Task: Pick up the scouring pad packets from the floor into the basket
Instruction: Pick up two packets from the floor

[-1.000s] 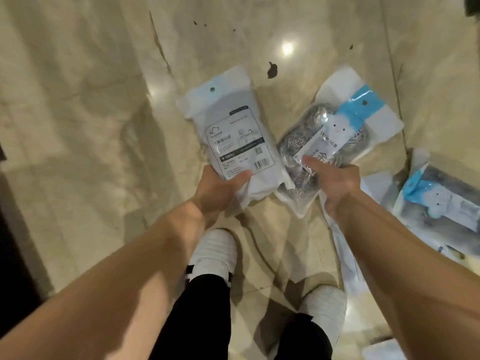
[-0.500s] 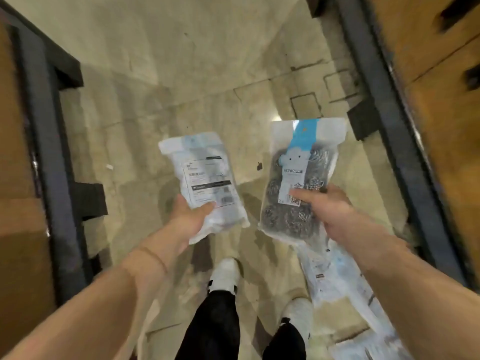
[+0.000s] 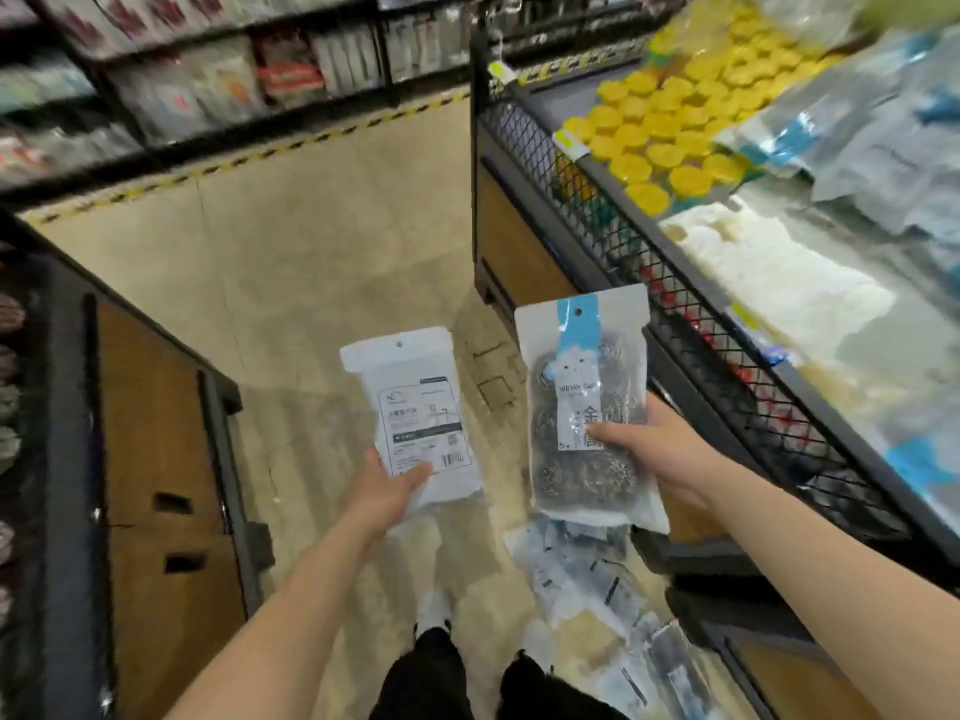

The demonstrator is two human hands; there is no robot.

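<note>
Left grip [image 3: 382, 493]: white packet [image 3: 415, 402]; right grip [image 3: 662, 452]: blue-striped packet [image 3: 582, 387].

white packet [image 3: 415, 407]: white, black-printed label | steel-wool packet [image 3: 587, 418]: white top, light-blue stripe, grey metallic coils | floor [image 3: 311, 262]: beige, yellow-black hazard stripe | mesh basket [image 3: 675, 304]: black wire | lids [image 3: 670, 137]: yellow | trousers [image 3: 426, 678]: black | shoe [image 3: 434, 610]: white

Yellow round goods [image 3: 670, 127] stacked upper right; blurred shelves [image 3: 208, 80] with packets behind; striped floor tape [image 3: 291, 142]; wooden unit [image 3: 156, 459] left.
</note>
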